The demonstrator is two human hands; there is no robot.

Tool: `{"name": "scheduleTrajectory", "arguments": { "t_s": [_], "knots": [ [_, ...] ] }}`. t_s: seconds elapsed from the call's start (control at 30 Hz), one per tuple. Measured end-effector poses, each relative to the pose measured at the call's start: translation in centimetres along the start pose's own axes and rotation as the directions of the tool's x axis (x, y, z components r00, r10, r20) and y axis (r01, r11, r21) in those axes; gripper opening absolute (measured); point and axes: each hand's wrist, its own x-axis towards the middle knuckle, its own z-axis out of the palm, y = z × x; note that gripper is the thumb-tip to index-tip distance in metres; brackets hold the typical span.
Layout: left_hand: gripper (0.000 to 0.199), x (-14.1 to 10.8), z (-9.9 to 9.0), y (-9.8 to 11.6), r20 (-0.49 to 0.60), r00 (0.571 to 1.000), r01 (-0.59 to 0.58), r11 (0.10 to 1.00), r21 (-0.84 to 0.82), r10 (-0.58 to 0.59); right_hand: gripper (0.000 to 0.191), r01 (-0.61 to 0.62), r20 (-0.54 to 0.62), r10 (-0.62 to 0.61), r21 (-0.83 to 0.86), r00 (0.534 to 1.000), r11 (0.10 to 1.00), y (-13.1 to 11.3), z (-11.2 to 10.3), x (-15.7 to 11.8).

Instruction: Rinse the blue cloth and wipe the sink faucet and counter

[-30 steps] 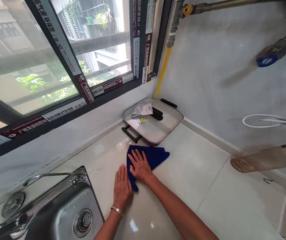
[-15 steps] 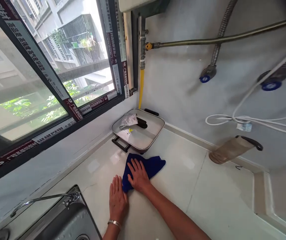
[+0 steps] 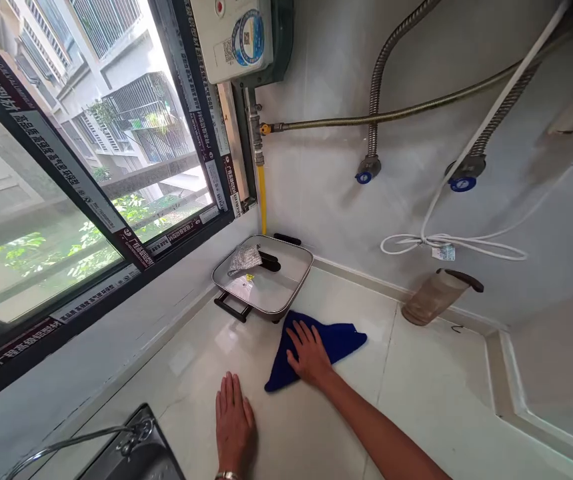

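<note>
Pressed flat on a dark blue cloth [image 3: 343, 341], my right hand [image 3: 309, 353] has its fingers stretched out. The cloth lies spread on the pale glossy countertop [image 3: 201, 400], one corner pointing right and another pointing toward my left hand. My left hand [image 3: 233, 420], with a metal bracelet at the wrist, rests palm down on the bare counter, its fingers extended and holding nothing. Just beyond the cloth stands a square electric pan [image 3: 286, 287] with a glass lid; a silvery crumpled piece [image 3: 246, 259] and a black handle lie on top of it.
A sink [image 3: 141, 453] with a chrome faucet [image 3: 66, 443] is at the lower left. Against the back wall stands a brownish pitcher [image 3: 431, 297], below a looped white cable [image 3: 416, 243] and hose valves [image 3: 369, 170]. A window [image 3: 116, 133] runs along the left.
My right hand has slid the cloth to the right, away from my left hand. My left hand stays flat on the counter. The view has shifted, showing more of the wall-mounted box above.
</note>
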Motion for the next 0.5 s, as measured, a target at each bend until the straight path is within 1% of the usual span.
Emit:
{"name": "scheduleTrajectory", "arguments": {
  "t_s": [0.07, 0.17, 0.3, 0.5],
  "knots": [
    [0.064, 0.0, -0.1, 0.0, 0.014, 1.0, 0.0, 1.0, 0.002, 0.0, 0.062, -0.035, 0.007, 0.035, -0.012, 0.999, 0.999, 0.9, -0.1, 1.6],
    [0.065, 0.1, -0.3, 0.0, 0.038, 0.999, 0.008, 1.0, 0.009, -0.009, 0.061, -0.047, 0.017, 0.048, -0.048, 0.999, 0.998, 2.8, -0.5, 3.9],
    [0.065, 0.1, 0.1, -0.4, 0.07, 0.997, 0.025, 1.0, 0.011, -0.025, 0.06, -0.08, 0.005, 0.081, -0.08, 0.997, 0.994, 5.7, -0.9, 6.7],
    [0.062, 0.0, 0.5, -0.9, 0.087, 0.995, 0.055, 0.998, 0.016, -0.056, 0.062, -0.162, -0.012, 0.161, -0.087, 0.987, 0.983, 9.3, -0.3, 11.1]
  ]
}}
